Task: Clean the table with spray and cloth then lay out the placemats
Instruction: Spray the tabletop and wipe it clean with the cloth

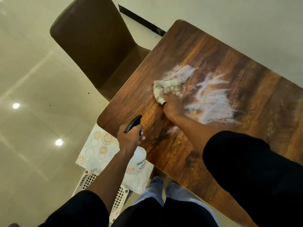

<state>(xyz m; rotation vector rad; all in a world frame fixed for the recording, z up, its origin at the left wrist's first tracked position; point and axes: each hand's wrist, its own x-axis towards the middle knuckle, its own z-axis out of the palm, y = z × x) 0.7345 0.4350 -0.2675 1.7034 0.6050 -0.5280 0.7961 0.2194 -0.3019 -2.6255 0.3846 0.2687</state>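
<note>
step: wiping | right hand presses cloth flat on table mid-top, spreading white foam | left hand grips spray off table's near corner, likely ready to respray | placemats on basket below that corner, kept clear until table is wiped

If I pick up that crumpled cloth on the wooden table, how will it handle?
The crumpled whitish cloth bunches unevenly under the right hand, so it is probably floppy and would droop when lifted. It lies among white foamy streaks, so it may be damp and slightly slippery.
</note>
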